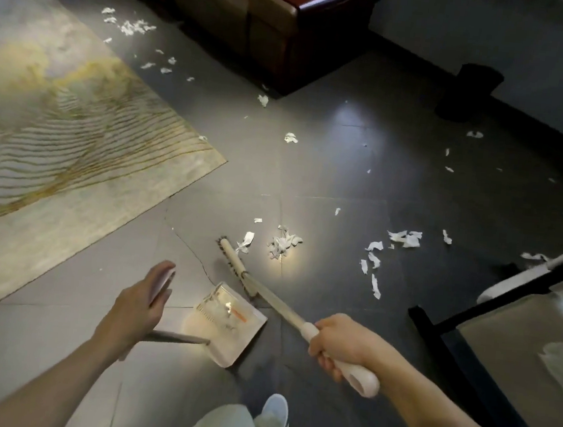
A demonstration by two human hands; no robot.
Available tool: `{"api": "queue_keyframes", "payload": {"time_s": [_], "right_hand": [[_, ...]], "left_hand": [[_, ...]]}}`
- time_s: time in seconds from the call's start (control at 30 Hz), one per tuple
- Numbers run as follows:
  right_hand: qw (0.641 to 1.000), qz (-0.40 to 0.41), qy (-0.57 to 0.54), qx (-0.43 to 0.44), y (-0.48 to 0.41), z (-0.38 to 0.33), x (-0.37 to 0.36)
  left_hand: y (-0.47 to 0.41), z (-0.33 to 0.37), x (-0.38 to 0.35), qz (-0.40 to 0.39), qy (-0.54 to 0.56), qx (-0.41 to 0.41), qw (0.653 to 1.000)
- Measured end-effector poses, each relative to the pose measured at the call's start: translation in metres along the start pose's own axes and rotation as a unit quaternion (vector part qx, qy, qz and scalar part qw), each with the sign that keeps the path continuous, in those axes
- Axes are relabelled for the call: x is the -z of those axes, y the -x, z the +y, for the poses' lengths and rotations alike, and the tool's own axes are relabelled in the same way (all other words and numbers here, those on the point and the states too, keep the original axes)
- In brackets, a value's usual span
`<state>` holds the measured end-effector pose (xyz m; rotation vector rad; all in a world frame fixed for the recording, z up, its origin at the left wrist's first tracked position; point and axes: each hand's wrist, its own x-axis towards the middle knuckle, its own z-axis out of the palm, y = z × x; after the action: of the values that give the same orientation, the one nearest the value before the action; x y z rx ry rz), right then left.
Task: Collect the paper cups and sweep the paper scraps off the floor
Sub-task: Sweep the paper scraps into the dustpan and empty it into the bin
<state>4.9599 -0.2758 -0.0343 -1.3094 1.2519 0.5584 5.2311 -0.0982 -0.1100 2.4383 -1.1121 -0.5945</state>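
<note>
White paper scraps lie scattered over the grey tile floor, with a small pile (282, 242) just beyond the broom head (234, 260) and more scraps (405, 239) to the right. My right hand (340, 343) grips the broom's cream handle. A cream dustpan (224, 325) sits on the floor beside the broom and holds some scraps and an orange bit. Its thin grey handle runs left to my left hand (141, 303), whose visible fingers are straight; the handle's end is hidden under the palm. No paper cup is in view.
A large patterned rug (75, 124) covers the floor at left. A dark sofa (257, 21) stands at the back with scraps along its front. A black bin (470, 90) is by the wall. A black furniture frame (451, 333) stands at right. My shoe (275, 407) is below.
</note>
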Motion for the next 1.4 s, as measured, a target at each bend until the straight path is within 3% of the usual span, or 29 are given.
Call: {"api": "queue_keyframes", "payload": {"time_s": [0.23,0.5,0.67,1.0,1.23,1.4], "right_hand": [[0.994,0.097,0.032,0.030,-0.074,-0.048,0.050],[0.989,0.144,0.026,-0.026,-0.158,-0.102,0.080],[0.993,0.100,0.019,-0.053,-0.194,-0.156,0.058],[0.962,-0.024,0.270,0.018,-0.173,-0.213,0.011],[0.996,-0.069,0.020,-0.049,-0.115,-0.222,0.045],[1.000,0.003,0.010,-0.010,-0.080,-0.168,0.036]], "left_hand": [[-0.054,-0.025,0.027,0.056,-0.003,0.029,0.998],[-0.137,-0.051,0.047,0.019,-0.016,0.017,1.000],[-0.197,-0.051,0.060,0.010,-0.016,-0.017,1.000],[-0.268,-0.041,0.063,0.003,-0.021,-0.068,0.997],[-0.269,-0.042,0.067,-0.017,0.017,-0.089,0.996],[-0.267,-0.010,0.053,-0.053,0.030,-0.139,0.988]]}}
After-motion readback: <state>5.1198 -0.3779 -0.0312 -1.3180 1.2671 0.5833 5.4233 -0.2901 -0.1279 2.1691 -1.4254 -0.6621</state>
